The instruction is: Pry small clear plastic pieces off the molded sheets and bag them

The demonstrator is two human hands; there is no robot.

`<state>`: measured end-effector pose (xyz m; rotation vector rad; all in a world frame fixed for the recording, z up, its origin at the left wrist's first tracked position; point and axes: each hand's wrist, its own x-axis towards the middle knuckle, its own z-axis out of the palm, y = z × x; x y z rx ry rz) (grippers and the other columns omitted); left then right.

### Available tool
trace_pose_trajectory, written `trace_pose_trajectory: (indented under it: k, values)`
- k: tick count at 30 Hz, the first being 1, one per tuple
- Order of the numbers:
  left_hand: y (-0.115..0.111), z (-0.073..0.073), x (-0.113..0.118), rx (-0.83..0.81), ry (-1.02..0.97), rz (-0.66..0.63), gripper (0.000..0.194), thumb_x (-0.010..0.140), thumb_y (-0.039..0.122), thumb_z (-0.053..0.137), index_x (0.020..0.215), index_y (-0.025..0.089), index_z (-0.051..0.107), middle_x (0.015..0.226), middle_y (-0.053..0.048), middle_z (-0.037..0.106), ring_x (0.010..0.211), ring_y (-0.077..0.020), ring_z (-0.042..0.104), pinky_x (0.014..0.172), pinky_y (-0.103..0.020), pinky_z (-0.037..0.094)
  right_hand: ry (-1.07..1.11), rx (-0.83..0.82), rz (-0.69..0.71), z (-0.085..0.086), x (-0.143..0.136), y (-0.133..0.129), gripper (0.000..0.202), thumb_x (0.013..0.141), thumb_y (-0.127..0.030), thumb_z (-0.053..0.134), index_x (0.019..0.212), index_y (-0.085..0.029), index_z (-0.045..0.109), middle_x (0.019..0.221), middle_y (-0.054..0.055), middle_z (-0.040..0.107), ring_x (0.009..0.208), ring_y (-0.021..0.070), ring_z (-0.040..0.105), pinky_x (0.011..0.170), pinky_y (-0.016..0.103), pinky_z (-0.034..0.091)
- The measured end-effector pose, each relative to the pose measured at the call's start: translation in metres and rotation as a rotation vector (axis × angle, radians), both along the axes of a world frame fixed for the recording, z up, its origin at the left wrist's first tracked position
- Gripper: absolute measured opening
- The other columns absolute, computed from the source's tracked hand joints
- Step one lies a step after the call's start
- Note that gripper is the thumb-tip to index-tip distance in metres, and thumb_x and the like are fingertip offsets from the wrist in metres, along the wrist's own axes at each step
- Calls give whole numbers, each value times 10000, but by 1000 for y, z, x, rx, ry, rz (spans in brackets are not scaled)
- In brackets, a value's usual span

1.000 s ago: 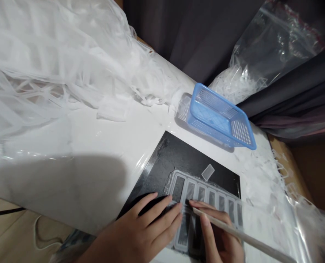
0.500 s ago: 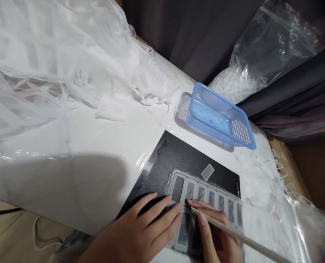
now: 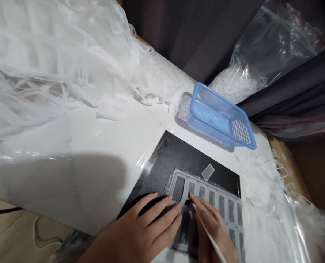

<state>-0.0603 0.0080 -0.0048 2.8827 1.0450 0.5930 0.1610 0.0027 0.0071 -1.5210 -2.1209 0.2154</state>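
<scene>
My left hand (image 3: 154, 226) lies with its fingers stretched out, pressing on the left part of a clear molded plastic sheet (image 3: 171, 188). The sheet has rows of long rounded-rectangle compartments and rests on a black board (image 3: 166, 149). In my right hand (image 3: 215, 228) is a thin, pale pen-like tool (image 3: 207, 233). Its tip is at the sheet between two rows, just right of my left fingertips, where a small dark opening shows. A small clear rectangular piece (image 3: 208, 172) lies loose on the board above the sheet.
A blue perforated basket (image 3: 219, 113) stands beyond the board. Heaped white plastic strips (image 3: 82, 54) cover the back left. A clear bag (image 3: 241, 78) of scraps sits behind the basket, by dark curtains (image 3: 184, 33). Clear plastic offcuts (image 3: 257, 171) lie along the right.
My right hand has shifted slightly, and its fingertips now point further up the sheet. The tool has swung steeper, its back end now toward the bottom edge. My left hand stays put.
</scene>
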Motion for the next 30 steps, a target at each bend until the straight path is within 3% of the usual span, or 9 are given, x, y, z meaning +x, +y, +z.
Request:
trace_pose_trajectory:
  k: [4,10,14,17,22,30]
  values:
    - [-1,-2,-1,-13,-3,3,394,950,234,378,1296,259,563,1387,51,527,1227,-196,443,998,-387,306,8,114,-110,9,13,3,313,961,-217,473,1244,-211,606,1130,81,696,1031,221,673,851,332,548]
    - [-1,1,-1,-21,29,10,421,921,204,428,1321,266,542,1388,57,525,1245,-187,424,1003,-380,312,29,269,-484,19,41,17,278,920,-286,551,1087,-108,684,1003,149,717,945,290,687,843,422,529]
    - [-1,2,-1,-22,30,6,412,938,219,405,1324,265,541,1411,58,505,1241,-183,429,1009,-377,316,244,277,-649,19,38,18,287,890,-312,611,1088,-115,675,1053,170,695,944,300,677,854,452,523]
    - [-1,2,-1,-16,26,10,402,947,234,408,1323,271,544,1418,56,498,1239,-184,432,1011,-375,319,392,186,-535,21,29,12,209,872,-287,633,1019,-145,678,1073,130,689,999,258,662,907,404,514]
    - [-3,1,-1,-11,36,25,385,969,264,413,1333,297,534,1427,75,484,1258,-173,409,1024,-368,310,395,-5,-191,17,20,2,125,882,-179,579,841,-174,697,879,57,724,853,168,701,772,238,551]
    - [-2,0,0,-15,48,27,374,974,307,431,1333,299,536,1425,80,485,1256,-173,405,1020,-369,310,362,-65,-82,12,19,2,140,880,-136,563,875,-180,696,889,70,731,853,190,710,766,270,582]
